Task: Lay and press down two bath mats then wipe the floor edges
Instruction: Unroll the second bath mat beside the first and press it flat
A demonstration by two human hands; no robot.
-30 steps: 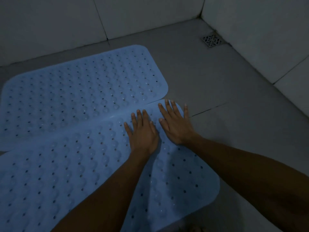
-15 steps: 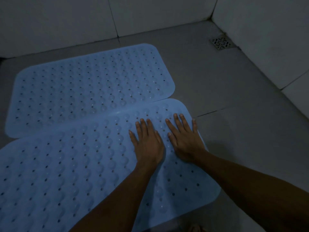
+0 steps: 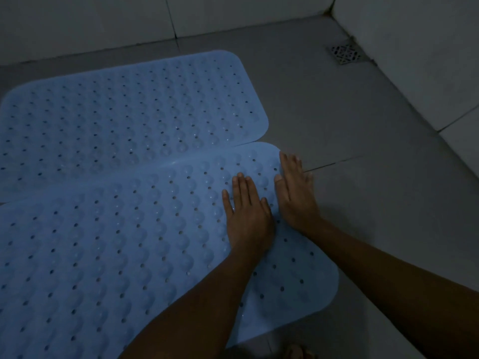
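Two light blue perforated bath mats lie side by side on the grey tiled floor. The far mat [image 3: 124, 120] lies flat; the near mat [image 3: 103, 255] overlaps its lower edge slightly. My left hand [image 3: 247, 218] lies palm down on the near mat near its right end, fingers together. My right hand [image 3: 295, 193] rests flat at that mat's upper right corner, its fingers along the mat's edge and partly over the floor. Neither hand holds anything.
A square metal floor drain [image 3: 346, 54] sits in the far right corner. White tiled walls [image 3: 414, 60] bound the floor at the back and right. Bare grey floor [image 3: 363, 151] stretches right of the mats. Toes of a foot [image 3: 298, 352] show at the bottom edge.
My right hand slid to the right, from beside the left hand to the near mat's upper right corner edge. The left hand stayed on the mat.
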